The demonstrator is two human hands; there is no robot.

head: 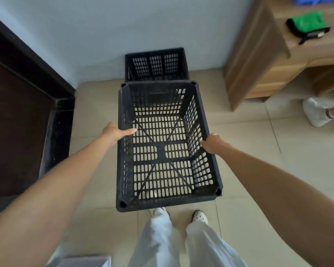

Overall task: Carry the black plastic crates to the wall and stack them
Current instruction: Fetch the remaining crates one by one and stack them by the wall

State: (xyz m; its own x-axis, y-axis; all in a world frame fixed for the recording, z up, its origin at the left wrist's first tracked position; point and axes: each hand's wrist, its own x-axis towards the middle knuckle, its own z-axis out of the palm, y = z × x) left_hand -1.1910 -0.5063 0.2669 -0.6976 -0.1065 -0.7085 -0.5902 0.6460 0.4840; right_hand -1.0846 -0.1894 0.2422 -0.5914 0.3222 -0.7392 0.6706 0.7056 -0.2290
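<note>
I hold a black perforated plastic crate (168,204) in front of me above the tiled floor, open side up and empty. My left hand (115,132) grips its left rim, thumb over the edge. My right hand (213,143) grips the right rim. Beyond it a second black crate (155,63) stands on the floor against the pale wall (123,26); the held crate's far end overlaps its near edge in the view.
A dark door and frame (27,105) fill the left side. A wooden desk (258,60) stands at the right with a green pouch (307,24) on top. Another person's white shoe (316,112) is under the desk. My own feet (200,216) are just below the crate.
</note>
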